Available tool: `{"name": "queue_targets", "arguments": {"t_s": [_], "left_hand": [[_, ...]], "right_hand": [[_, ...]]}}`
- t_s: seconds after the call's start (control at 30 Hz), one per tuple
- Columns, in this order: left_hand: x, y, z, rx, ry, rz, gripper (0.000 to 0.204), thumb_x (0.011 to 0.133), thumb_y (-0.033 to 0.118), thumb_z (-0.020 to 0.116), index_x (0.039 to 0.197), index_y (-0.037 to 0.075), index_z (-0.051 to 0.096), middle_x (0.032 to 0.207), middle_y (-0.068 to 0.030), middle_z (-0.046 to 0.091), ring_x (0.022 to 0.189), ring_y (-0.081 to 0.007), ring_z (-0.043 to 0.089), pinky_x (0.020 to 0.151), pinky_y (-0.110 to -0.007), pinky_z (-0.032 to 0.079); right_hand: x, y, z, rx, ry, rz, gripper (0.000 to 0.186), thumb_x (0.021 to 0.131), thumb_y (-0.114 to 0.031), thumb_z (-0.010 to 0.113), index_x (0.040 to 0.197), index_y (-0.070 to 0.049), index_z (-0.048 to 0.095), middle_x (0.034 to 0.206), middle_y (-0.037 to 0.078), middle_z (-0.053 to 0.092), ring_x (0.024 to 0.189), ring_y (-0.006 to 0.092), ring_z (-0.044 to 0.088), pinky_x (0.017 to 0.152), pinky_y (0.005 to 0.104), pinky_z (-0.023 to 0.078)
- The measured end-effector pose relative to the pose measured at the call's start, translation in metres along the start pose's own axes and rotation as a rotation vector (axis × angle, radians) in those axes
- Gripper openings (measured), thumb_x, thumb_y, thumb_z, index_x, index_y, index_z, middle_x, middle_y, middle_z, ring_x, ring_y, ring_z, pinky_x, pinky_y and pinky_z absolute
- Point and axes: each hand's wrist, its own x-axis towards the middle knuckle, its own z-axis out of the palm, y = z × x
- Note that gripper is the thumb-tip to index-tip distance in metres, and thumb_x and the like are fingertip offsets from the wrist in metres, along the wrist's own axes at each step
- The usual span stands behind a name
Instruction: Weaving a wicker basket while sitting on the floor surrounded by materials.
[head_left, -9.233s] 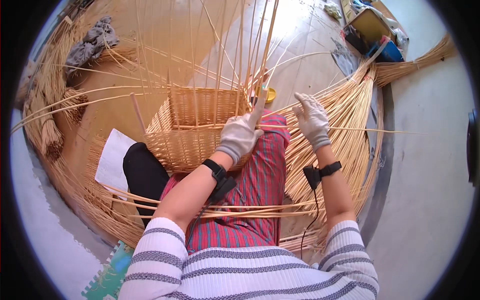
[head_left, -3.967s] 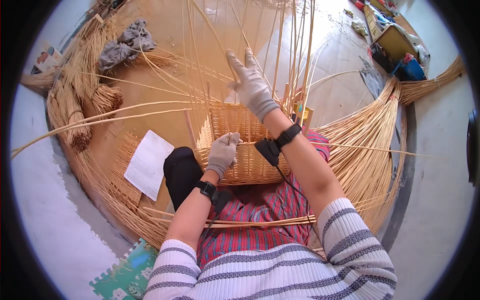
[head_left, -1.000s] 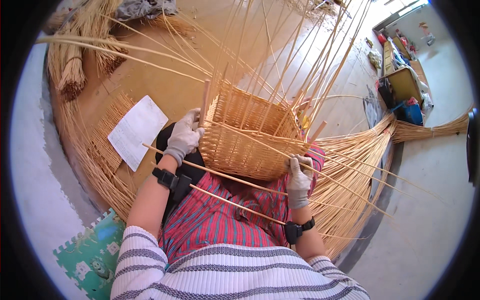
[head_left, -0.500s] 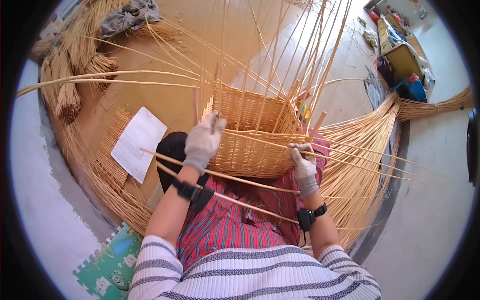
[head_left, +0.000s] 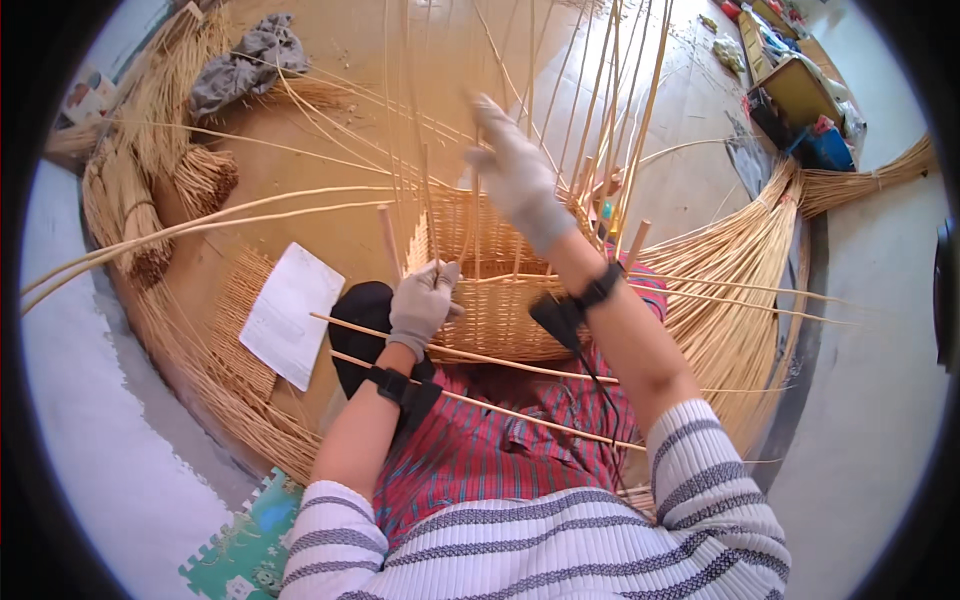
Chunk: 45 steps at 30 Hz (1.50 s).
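An unfinished rectangular wicker basket (head_left: pixel 505 320) rests on my lap, its long upright rods rising from the rim. My left hand (head_left: pixel 421 306), in a pale work glove, pinches the near left corner of the basket's rim, around the foot of an upright rod; the exact rod in its fingers is hard to make out. Over the basket's opening, my right hand (head_left: pixel 518 180) is lifted, also gloved, with thumb and fingers apart next to the uprights and the fingertips blurred. Two loose rods (head_left: pixel 510 409) lie across my lap in front of the basket.
Bundles of wicker rods fan out at the right (head_left: pixel 730 275) and stand at the left (head_left: pixel 160 130). A white sheet (head_left: pixel 291 316) lies on a woven panel (head_left: pixel 241 325). Grey cloth (head_left: pixel 250 65) lies at the far left. Thick stakes (head_left: pixel 637 245) stick up at the basket's corners.
My right hand has left the near right corner and swung up and leftward over the basket. My left hand has moved slightly down, staying at the near left corner.
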Motion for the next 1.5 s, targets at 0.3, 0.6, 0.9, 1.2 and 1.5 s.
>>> {"name": "queue_targets", "arguments": {"t_s": [0.3,0.6,0.9,1.2,1.5], "left_hand": [[0.012,-0.013,0.001,-0.057,-0.066,0.06,0.02,0.098,0.022,0.072,0.09,0.005,0.067,0.071,0.0012,0.063,0.059,-0.0081,0.061,0.052,-0.026,0.053],[0.005,0.008,0.02,0.381,0.244,-0.085,0.047,0.082,0.048,0.085,0.087,0.004,0.069,0.068,-0.0031,0.069,0.061,-0.0154,0.068,0.053,-0.03,0.053],[0.0,0.039,0.073,0.33,-0.013,0.358,0.025,0.104,0.025,0.058,0.116,0.004,0.061,0.08,-0.0125,0.071,0.058,-0.019,0.071,0.053,-0.034,0.056],[0.014,0.027,0.107,-0.038,-0.101,-0.026,0.04,0.104,0.039,0.058,0.097,0.001,0.066,0.074,-0.008,0.069,0.058,-0.0178,0.071,0.052,-0.029,0.056],[0.025,0.025,0.104,0.009,-0.164,0.144,0.028,0.092,0.02,0.074,0.111,0.006,0.059,0.081,-0.0102,0.07,0.065,-0.0178,0.072,0.049,-0.032,0.055]], "right_hand": [[-0.215,0.073,-0.03,0.787,0.529,0.319,0.026,0.109,-0.027,0.046,0.13,-0.011,0.048,0.072,0.003,0.043,0.06,0.0149,0.044,0.058,0.0349,0.042],[-0.215,-0.046,-0.038,0.678,0.16,0.475,0.01,0.107,-0.007,0.048,0.117,-0.008,0.049,0.079,0.003,0.061,0.07,0.0115,0.061,0.068,0.03,0.054],[-0.21,0.088,-0.083,0.728,0.402,0.614,0.037,0.091,0.01,0.06,0.115,-0.013,0.046,0.102,0.005,0.063,0.088,0.0182,0.068,0.078,0.0305,0.057],[-0.046,0.054,-0.053,-0.15,-0.033,0.051,0.069,0.089,-0.003,0.061,0.154,-0.016,0.042,0.151,0.021,0.048,0.126,0.0394,0.058,0.101,0.0431,0.053],[-0.227,0.096,-0.101,0.704,0.605,0.464,0.021,0.111,-0.027,0.043,0.112,-0.007,0.05,0.071,0.003,0.056,0.071,0.021,0.067,0.073,0.0376,0.059]]}}
